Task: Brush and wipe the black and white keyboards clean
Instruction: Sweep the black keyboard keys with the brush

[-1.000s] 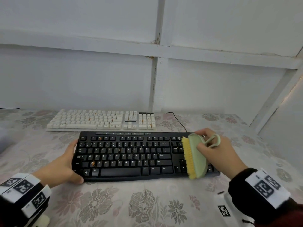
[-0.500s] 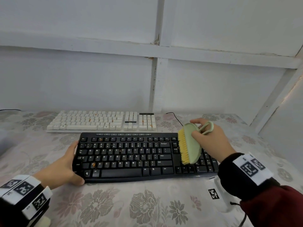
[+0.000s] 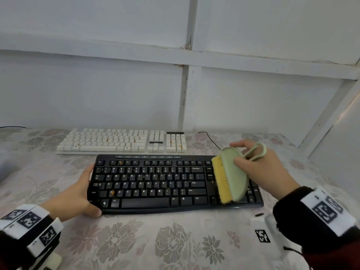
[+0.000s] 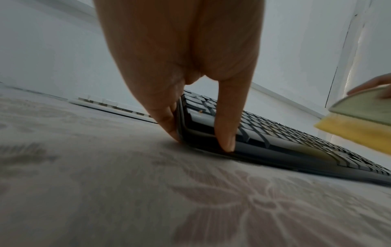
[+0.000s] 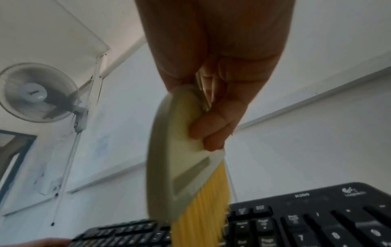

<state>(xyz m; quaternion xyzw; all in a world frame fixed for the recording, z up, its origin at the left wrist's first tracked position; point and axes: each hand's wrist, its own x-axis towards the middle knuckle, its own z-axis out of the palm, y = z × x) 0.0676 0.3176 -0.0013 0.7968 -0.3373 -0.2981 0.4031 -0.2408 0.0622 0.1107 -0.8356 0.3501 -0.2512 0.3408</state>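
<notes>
— Any writing you can read from where you sit?

— On my right wrist view the black keyboard [image 5: 317,222] shows a logo in its far right corner and "K200" or close to it beside that; it is too blurred for me to be sure. From the head view I read Esc, Backspace, Enter, Shift and the letter rows. Square black-and-white coded tags sit on both my wristbands.

— How do the keyboards lie?

— Both run left to right across the flowered tablecloth [image 3: 175,240], the black one nearer me, the white keyboard [image 3: 120,141] just behind it, keys up. Orange crumbs dot both.

— And your hands?

— My left hand [image 3: 76,199] clasps the black keyboard's left end, thumb curled on the front edge, fingers against the side. My right hand [image 3: 261,170] holds the green brush [image 3: 233,176] over the right end, thumb and fingers pinched on its back. The brush's long edge runs front to back, yellow bristles [image 3: 221,180] pointing left and down onto the keys.
</notes>
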